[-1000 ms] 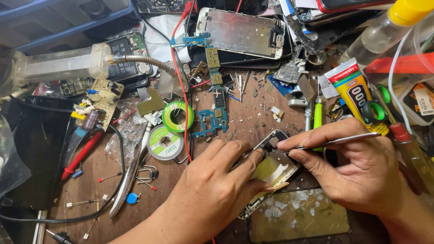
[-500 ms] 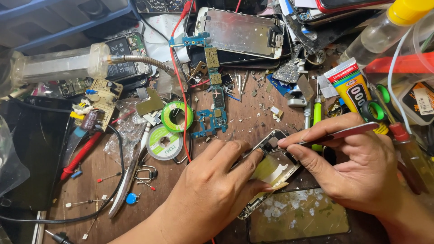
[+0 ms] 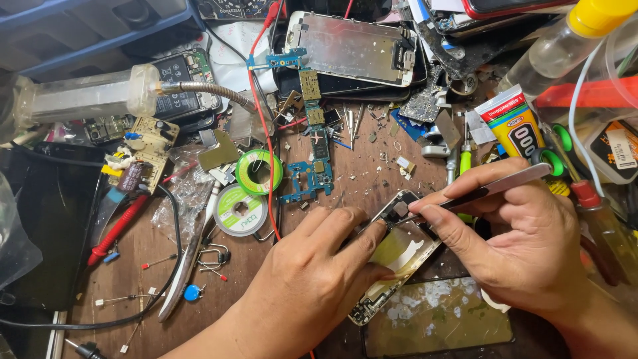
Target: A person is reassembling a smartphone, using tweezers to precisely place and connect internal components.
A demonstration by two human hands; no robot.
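Observation:
An opened phone frame (image 3: 399, 256) lies tilted on the brown wooden bench, its inner metal plate showing. My left hand (image 3: 312, 279) presses down on its left side, with the index fingertip near the frame's upper end. My right hand (image 3: 515, 236) pinches metal tweezers (image 3: 492, 189) between thumb and index finger. The tweezers' tip touches a small dark part at the upper end of the frame. A cracked glass panel (image 3: 438, 326) lies just below the frame, partly under my right hand.
Blue circuit boards (image 3: 312, 169) and another phone chassis (image 3: 352, 46) lie behind. Two solder spools (image 3: 249, 193), a red probe (image 3: 116, 229), a glue tube (image 3: 515, 126), a clear bottle with a yellow cap (image 3: 565, 50) and loose screws crowd the bench.
The free end of the tweezers has tilted upward in my right hand while the tip stays at the frame's upper end. My left hand has kept its place.

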